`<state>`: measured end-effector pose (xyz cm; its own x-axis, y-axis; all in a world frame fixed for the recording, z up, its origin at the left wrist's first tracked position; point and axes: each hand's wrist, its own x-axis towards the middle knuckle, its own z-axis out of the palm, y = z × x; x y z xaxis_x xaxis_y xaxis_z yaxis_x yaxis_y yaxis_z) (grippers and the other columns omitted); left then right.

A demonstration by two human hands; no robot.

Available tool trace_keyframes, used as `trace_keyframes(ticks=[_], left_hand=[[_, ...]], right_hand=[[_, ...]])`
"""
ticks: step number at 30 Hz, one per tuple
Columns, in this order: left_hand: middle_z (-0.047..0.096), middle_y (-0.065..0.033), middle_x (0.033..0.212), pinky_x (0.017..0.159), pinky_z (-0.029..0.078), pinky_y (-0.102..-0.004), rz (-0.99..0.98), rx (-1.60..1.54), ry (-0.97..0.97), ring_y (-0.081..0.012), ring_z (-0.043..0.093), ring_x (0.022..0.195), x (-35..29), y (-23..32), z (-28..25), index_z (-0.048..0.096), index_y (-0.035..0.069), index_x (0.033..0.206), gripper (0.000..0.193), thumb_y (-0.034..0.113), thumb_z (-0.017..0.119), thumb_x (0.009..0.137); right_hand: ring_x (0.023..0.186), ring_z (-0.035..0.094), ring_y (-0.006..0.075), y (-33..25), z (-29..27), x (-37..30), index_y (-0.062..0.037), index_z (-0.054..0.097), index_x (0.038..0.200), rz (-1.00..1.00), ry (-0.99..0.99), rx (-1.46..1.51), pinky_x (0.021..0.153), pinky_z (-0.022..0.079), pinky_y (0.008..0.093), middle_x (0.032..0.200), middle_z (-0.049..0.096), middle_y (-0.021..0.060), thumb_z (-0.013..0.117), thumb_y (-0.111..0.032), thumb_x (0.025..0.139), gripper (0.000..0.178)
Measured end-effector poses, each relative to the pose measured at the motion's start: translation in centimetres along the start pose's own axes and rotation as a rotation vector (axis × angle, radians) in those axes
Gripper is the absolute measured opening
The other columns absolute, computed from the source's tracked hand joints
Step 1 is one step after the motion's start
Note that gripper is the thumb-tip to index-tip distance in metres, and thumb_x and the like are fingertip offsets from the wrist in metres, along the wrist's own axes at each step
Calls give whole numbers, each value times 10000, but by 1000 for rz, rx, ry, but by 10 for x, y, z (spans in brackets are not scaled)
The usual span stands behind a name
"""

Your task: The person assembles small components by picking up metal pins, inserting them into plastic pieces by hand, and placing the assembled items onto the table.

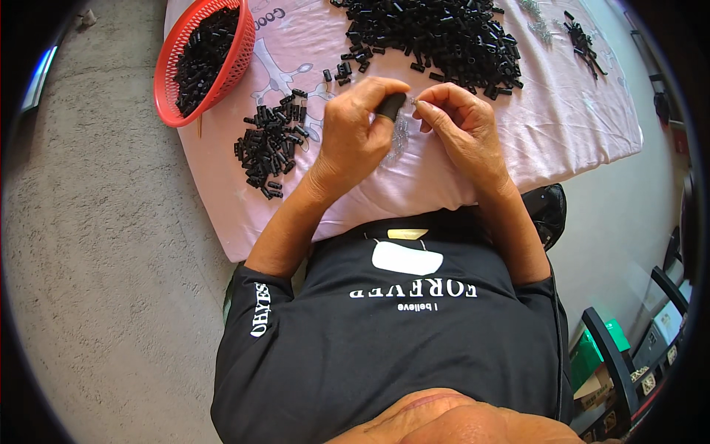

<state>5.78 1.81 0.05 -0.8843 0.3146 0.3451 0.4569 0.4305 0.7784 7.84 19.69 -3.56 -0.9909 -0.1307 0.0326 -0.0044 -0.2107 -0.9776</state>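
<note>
My left hand (353, 122) is closed, thumb and forefinger pressed together at a dark, rounded piece (391, 106). I cannot tell whether this is a held part or a cover on the thumb. Close beside it, my right hand (466, 126) pinches a tiny, thin, shiny bit (414, 101), too small to name. The fingertips of both hands almost meet. Beneath them, a small heap of clear or silvery little pieces (399, 139) lies on the pink cloth. Left of my left hand is a loose pile of short black tubes (270, 144).
A red plastic basket (164, 100) full of black pieces stands at the table's far left. A large heap of black tubes (436, 41) covers the far middle. More shiny pieces (538, 26) and a few dark sticks (583, 48) lie far right. A pink patterned cloth (584, 133) covers the table.
</note>
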Motion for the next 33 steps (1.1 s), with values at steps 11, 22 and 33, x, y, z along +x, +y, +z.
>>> trace_keyframes(ticks=[11,22,33], left_hand=[[702,-141,959,785,551,-391,-1,377,87,-341,687,857,29,-49,-24,702,29,985,261,-62,590,769],[666,-132,923,809,533,-420,-1,445,59,-336,660,872,30,-57,-25,709,30,940,233,-47,593,753],[669,-88,902,659,516,-316,-41,253,-185,-203,669,778,21,-17,-16,714,29,968,190,-34,642,804]], right_hand=[[776,651,84,-8,-4,1,-29,654,1062,35,49,135,712,525,220,945,725,67,616,-76,986,97],[813,666,90,-3,-8,3,-19,669,1046,25,52,244,746,538,225,964,735,77,643,-57,965,93],[805,657,80,-2,-8,3,-5,683,1036,50,59,267,749,533,220,923,726,54,670,-66,954,104]])
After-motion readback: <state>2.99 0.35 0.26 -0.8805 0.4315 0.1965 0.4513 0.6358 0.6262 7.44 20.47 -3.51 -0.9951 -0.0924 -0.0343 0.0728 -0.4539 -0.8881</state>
